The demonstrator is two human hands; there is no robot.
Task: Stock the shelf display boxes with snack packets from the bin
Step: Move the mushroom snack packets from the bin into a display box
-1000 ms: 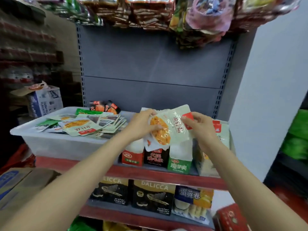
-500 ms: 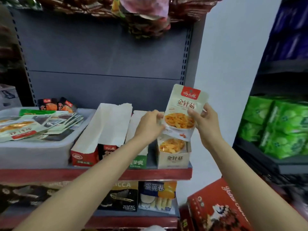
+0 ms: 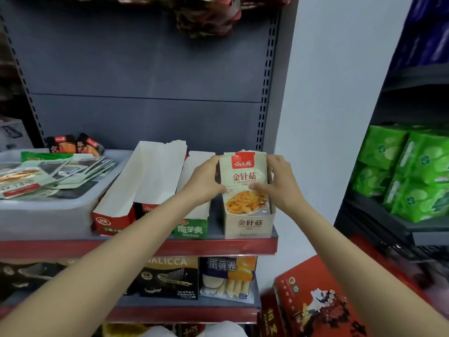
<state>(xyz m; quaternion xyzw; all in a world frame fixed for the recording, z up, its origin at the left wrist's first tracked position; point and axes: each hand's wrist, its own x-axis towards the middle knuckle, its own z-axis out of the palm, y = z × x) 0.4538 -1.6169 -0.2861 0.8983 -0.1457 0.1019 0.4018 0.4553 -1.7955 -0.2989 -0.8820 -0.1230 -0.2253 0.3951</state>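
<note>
Standing upright in the beige box (image 3: 249, 223) at the shelf's (image 3: 170, 248) right end, the packet (image 3: 244, 184) shows a red tab on top, the characters 金针菇 with "NEEDLE MUSHROOM" beneath, and a picture of orange strips. Its lower edge sits inside the box; the upper half rises above the box front, which carries the same 金针菇 lettering. The left hand (image 3: 204, 182) grips the packet's left edge, thumb on the front and fingers curled behind. The right hand (image 3: 279, 182) grips the right edge the same way, thumb pressed on the printed face.

Just left stands a green box (image 3: 192, 227) marked 魔芋爽, then a dark box, largely hidden by the left forearm, and a red box (image 3: 113, 221) with tall white flaps. The bin (image 3: 48, 212) at far left holds a loose spread of packets, the writing too blurred to read. The beige box nearly touches the shelf's right end; beyond it is a bare white wall (image 3: 328, 117). Open room lies above the boxes, against the grey back panel (image 3: 145, 81). Below, cartons read "DALICCA wafer" (image 3: 170, 278) and 蛋黄卷 (image 3: 227, 276).
</note>
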